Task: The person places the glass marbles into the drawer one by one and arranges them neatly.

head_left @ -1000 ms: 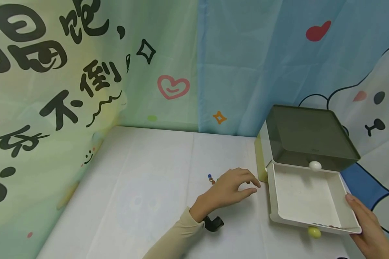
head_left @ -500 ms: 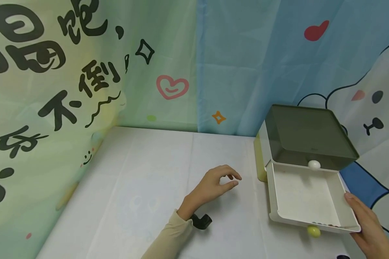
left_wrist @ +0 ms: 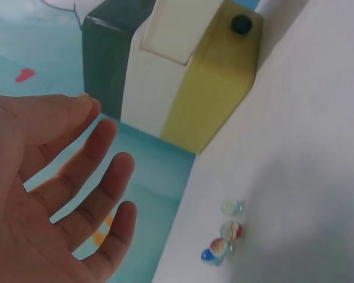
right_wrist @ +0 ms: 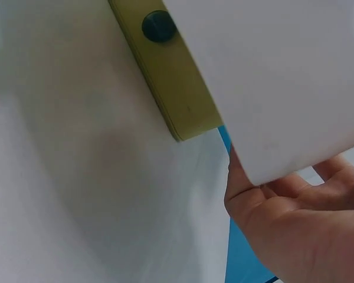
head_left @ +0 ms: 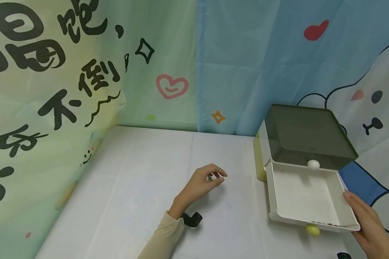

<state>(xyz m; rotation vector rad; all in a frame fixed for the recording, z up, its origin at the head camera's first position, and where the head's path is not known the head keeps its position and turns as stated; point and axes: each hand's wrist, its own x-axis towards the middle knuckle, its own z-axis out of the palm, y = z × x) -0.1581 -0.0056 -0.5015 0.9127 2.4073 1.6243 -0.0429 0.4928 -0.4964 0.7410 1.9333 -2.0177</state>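
Observation:
My left hand [head_left: 199, 183] hovers above the middle of the table, fingers loosely bent and apart, holding nothing. Several small glass marbles [left_wrist: 224, 233], blue, reddish and pale, lie in a short row on the white surface in the left wrist view. From the head, most are hidden behind that hand. A white drawer [head_left: 306, 196] is pulled out of a small desktop cabinet [head_left: 311, 133] with a dark green top. My right hand [head_left: 371, 223] grips the drawer's right side near its front corner. Small coloured bits [head_left: 325, 224] show along the drawer's inner front edge.
The cabinet's yellow-green base [head_left: 259, 158] stands at the table's right. A yellow-green knob [head_left: 313, 230] sticks out from the drawer's front, a white knob [head_left: 313, 164] above it. Printed cloth [head_left: 168, 64] hangs behind and to the left of the white table [head_left: 142, 172].
My left hand has moved left, away from the cabinet, and now covers most of the marbles. The right hand keeps its hold on the drawer, which stays pulled out.

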